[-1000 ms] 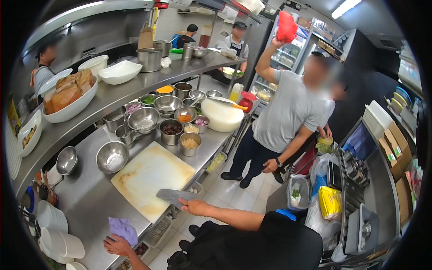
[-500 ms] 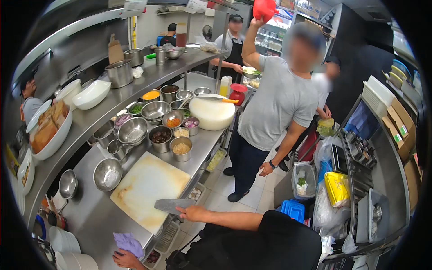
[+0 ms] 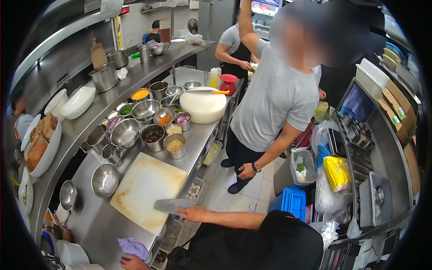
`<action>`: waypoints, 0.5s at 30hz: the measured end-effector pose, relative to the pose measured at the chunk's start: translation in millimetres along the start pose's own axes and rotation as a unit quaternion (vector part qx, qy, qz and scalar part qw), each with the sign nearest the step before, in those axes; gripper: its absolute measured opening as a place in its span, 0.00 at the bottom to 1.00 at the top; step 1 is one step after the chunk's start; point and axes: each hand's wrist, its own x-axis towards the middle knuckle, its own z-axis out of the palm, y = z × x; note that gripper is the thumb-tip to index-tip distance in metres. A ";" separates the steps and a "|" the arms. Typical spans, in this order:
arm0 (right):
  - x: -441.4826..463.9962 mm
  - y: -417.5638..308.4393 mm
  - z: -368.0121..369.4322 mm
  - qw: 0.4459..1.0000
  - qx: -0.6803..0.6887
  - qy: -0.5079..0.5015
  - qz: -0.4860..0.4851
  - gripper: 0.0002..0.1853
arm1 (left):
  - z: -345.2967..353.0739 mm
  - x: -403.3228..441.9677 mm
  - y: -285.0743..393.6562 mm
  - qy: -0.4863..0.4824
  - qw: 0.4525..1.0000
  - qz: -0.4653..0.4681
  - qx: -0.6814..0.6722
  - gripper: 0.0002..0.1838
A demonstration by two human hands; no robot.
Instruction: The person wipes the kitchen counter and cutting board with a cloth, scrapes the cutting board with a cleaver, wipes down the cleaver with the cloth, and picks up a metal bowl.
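Observation:
My right hand [image 3: 191,213] is closed round the handle of a cleaver [image 3: 170,206]. The blade lies over the near corner of a stained white cutting board [image 3: 146,189] on the steel counter. Low in the view, my left hand [image 3: 132,262] rests at the counter's edge, fingers laid out, just below a crumpled purple cloth [image 3: 133,246]. Whether it touches the cloth is hard to make out. A steel bowl [image 3: 105,180] stands beside the board, and beyond it are pans of chopped red onion [image 3: 182,118], a dark ingredient [image 3: 153,136] and tan bits [image 3: 175,145].
A co-worker in a grey shirt [image 3: 270,103] stands close, one arm raised. A thick round white block [image 3: 202,105] with a knife [image 3: 211,92] on it sits at the counter's far end. White bowls [image 3: 78,102] line the shelf. A blue bin [image 3: 293,202] stands on the right.
The grey-shirted co-worker has come nearer, and the raised red object has left the view. My view has shifted slightly. The cleaver and both my hands keep nearly the same places.

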 end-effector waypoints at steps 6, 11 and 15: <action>-12.4 -27.0 1.1 0.998 -0.003 -0.003 0.056 0.29 | -7.0 0.0 1.9 -0.023 0.999 0.003 0.026 0.25; -14.4 -42.4 11.8 0.998 -0.020 0.034 0.053 0.29 | 0.8 0.6 -7.0 -0.085 0.996 0.003 -0.020 0.29; -49.1 -100.6 -20.2 0.996 -0.020 -0.018 0.083 0.30 | -17.2 5.1 -4.0 -0.096 0.992 0.024 -0.083 0.31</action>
